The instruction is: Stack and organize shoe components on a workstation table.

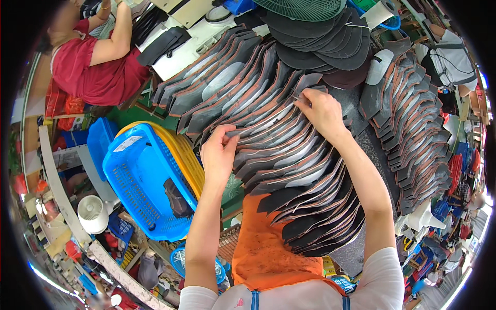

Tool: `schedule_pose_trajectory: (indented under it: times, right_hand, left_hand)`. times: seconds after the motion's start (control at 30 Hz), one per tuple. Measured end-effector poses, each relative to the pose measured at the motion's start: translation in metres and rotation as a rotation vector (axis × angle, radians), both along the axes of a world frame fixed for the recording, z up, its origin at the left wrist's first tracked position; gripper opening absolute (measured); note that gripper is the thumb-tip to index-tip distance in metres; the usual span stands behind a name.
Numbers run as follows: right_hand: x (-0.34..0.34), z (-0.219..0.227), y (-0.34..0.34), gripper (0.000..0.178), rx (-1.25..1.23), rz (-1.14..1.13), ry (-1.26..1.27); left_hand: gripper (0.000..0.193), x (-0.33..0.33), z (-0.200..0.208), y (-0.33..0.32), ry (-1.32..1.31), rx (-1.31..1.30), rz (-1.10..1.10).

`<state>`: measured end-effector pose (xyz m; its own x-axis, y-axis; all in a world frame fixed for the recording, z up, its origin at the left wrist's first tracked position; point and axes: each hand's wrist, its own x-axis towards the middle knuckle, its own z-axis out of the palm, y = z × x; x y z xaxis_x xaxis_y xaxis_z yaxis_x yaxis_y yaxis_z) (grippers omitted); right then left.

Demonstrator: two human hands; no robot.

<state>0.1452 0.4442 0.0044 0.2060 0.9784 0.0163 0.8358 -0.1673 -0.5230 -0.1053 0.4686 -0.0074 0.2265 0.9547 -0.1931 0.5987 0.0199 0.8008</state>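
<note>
Find the fanned dark pieces [276, 150] right of the blue basket [152, 170]. Best keep the right hand [325, 116] — seemingly pinched on one edge — light, without dragging neighbouring layers. Steady with the left hand [219, 155], nearer the basket; cannot tell whether gripping. Cannot read the white label [127, 143] on the basket's rim.

Bare hands: two are showing, left hand [218, 156] and right hand [324, 114].
Fanned groups of layered pieces: two are lying, middle group [279, 148] and right group [411, 129].
Pieces per group: overlapping too closely for counting.
Heap of rounded dark pieces [320, 39]: one is lying.
Large blue tubs: two are showing, nearer tub [118, 178] and farther tub [97, 139].
Orange apron [254, 235]: one is showing.
</note>
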Motion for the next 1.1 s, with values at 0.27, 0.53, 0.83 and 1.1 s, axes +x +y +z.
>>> schedule_pose_trajectory:
  times: [0.27, 0.53, 0.83, 1.1]
  right_hand:
    - [-0.017, 0.003, 0.023, 0.049, 0.384, -0.013, -0.259]
    - [-0.1, 0.001, 0.02, 0.039, 0.173, 0.607, -0.144]
    - [-0.07, 0.03, 0.02, 0.014, -0.369, 0.086, 0.953]
    - [-0.011, 0.009, 0.038, 0.012, 0.015, 0.167, -0.222]
  left_hand:
    - [0.027, -0.019, 0.015, 0.021, 0.233, -0.027, -0.034]
    - [0.017, -0.055, 0.02, 0.028, -0.542, -0.47, 0.081]
    - [0.015, -0.013, 0.04, 0.035, -0.456, -0.412, -0.158]
    - [0.015, 0.013, 0.009, 0.044, 0.358, 0.203, -0.234]
